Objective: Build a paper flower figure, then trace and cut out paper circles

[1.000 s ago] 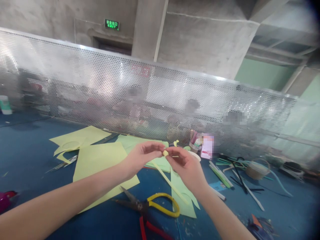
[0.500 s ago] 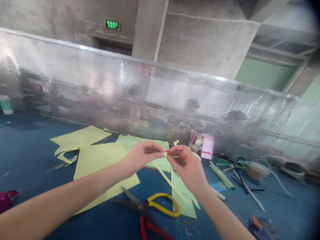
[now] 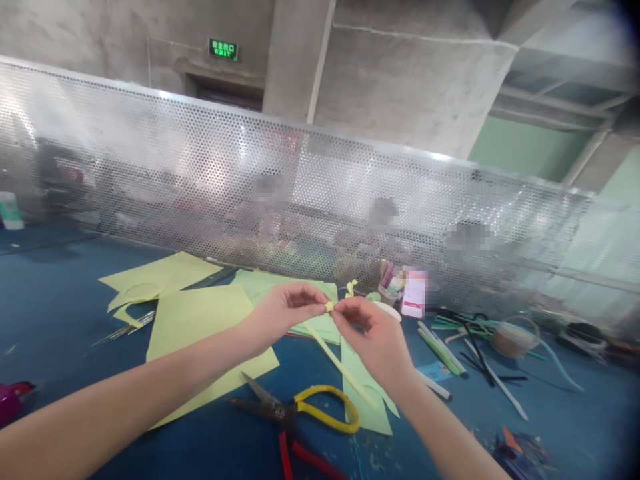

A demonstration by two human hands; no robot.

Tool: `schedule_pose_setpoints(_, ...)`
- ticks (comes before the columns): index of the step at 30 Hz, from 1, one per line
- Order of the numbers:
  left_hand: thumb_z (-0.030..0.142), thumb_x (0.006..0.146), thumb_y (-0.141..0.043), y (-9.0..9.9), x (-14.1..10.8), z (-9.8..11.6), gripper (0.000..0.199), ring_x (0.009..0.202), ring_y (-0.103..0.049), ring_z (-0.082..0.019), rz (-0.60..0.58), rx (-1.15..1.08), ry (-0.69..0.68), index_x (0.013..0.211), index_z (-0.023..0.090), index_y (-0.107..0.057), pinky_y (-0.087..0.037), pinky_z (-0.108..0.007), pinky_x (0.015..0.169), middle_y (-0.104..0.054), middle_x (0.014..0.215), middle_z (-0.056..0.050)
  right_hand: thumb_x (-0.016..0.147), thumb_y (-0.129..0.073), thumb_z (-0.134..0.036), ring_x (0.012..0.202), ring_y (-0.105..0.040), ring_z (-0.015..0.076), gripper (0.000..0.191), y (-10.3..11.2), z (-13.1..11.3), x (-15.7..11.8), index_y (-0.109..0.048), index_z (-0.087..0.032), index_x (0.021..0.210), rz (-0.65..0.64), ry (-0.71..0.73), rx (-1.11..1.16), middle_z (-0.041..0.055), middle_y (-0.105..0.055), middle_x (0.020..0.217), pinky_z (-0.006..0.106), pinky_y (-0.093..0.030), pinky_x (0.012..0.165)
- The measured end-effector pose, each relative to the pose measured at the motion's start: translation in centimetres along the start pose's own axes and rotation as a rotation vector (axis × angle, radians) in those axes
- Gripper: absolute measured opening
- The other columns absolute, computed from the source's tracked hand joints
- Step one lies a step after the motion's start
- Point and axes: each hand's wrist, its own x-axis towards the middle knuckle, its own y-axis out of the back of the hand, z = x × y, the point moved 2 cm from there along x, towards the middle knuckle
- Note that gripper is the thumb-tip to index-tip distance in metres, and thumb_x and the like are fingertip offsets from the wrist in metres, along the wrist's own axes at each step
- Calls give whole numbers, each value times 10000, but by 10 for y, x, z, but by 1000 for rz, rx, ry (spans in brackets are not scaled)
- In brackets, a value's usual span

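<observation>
My left hand (image 3: pixel 293 308) pinches a small folded yellow paper piece (image 3: pixel 329 307) between thumb and forefinger. From the other side, the fingertips of my right hand (image 3: pixel 373 330) are closed at its edge. A long, narrow yellow-green paper strip (image 3: pixel 343 368) slants across the sheets below my hands. Nearer to me, scissors (image 3: pixel 283 413) lie with parted blades and one yellow and one red handle. A large yellow paper sheet (image 3: pixel 200 340) is partly covered by my left forearm, and a pale green sheet (image 3: pixel 367 407) lies beneath the strip.
A perforated metal screen (image 3: pixel 200 180) borders the blue table (image 3: pixel 60 287) at the back. A phone (image 3: pixel 415 293) stands near a cup of sticks (image 3: pixel 391 283). Pens (image 3: pixel 443 350), pipe cleaners (image 3: pixel 480 360) and a small basket (image 3: pixel 514 339) are at the right; cut yellow paper (image 3: pixel 165 270) is at the left.
The fingers of my right hand have shifted slightly around the small paper piece, which has turned a little. My left hand stays nearly still.
</observation>
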Motion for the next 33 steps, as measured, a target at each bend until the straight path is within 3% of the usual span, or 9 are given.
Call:
schedule_pose_setpoints(7, 271, 735, -670, 1, 0, -1, 137, 841, -611, -154, -32, -74, 10, 814, 159, -657, -450, -330, 872, -670, 838, -28, 750, -567, -197, 652, -630, 147, 63, 1, 0, -1, -606, -179, 797, -8, 33, -42, 18, -654, 725, 264, -519, 651)
schedule_pose_setpoints(21, 282, 712, -680, 4, 0, 2, 150, 781, -616, -153, -61, 72, 68, 808, 168, -668, -462, -291, 786, -674, 783, -28, 765, -545, -184, 672, -606, 147, 42, 3, -4, 1, -580, -188, 788, -83, 57, -49, 17, -629, 741, 259, -494, 660)
schedule_pose_setpoints(33, 269, 741, -641, 3, -2, 5, 125, 782, -601, -153, -86, 186, -35, 824, 175, -639, -488, -265, 724, -637, 807, -30, 766, -549, -168, 671, -594, 127, 35, 3, -6, 2, -575, -186, 781, -134, 4, 45, -2, -613, 725, 229, -482, 651)
